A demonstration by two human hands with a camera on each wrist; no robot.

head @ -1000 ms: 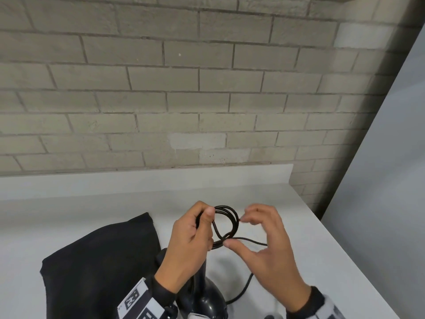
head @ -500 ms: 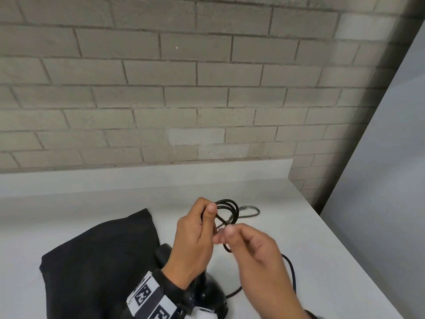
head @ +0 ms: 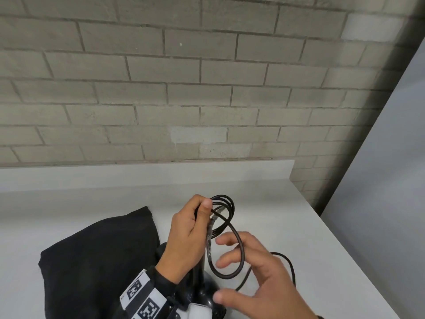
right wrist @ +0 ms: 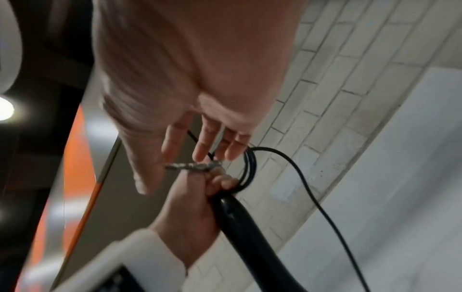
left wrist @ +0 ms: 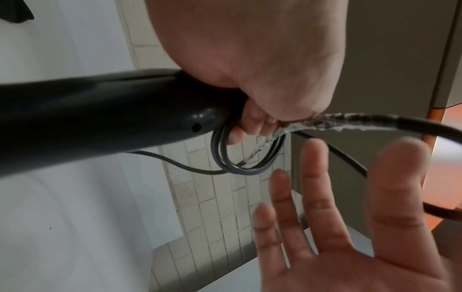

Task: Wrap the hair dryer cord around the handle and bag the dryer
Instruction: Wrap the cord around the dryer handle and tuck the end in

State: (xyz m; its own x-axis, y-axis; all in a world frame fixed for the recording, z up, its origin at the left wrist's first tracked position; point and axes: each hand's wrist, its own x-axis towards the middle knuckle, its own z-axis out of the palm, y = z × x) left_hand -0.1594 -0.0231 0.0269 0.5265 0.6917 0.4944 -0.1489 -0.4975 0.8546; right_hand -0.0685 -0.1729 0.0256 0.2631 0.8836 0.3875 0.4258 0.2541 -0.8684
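1. Grey brick wall behind white bench.
2. Black bag toward bench's left edge.
3. Hair dryer near front edge: rigid; best gripped by handle.
4. Left hand clenched round handle end, pinning cord coils.
5. Right hand released, fingers spread beside limp, springy loop.

My left hand sits at lower centre of the head view, closed around the top of the dryer handle, which rises from the dryer body at the bottom edge. Loops of cord stand above and right of that hand. My right hand lies lower right, fingers spread, a loop crossing in front of them. The bag lies on the desk, left of both hands, before the wall.
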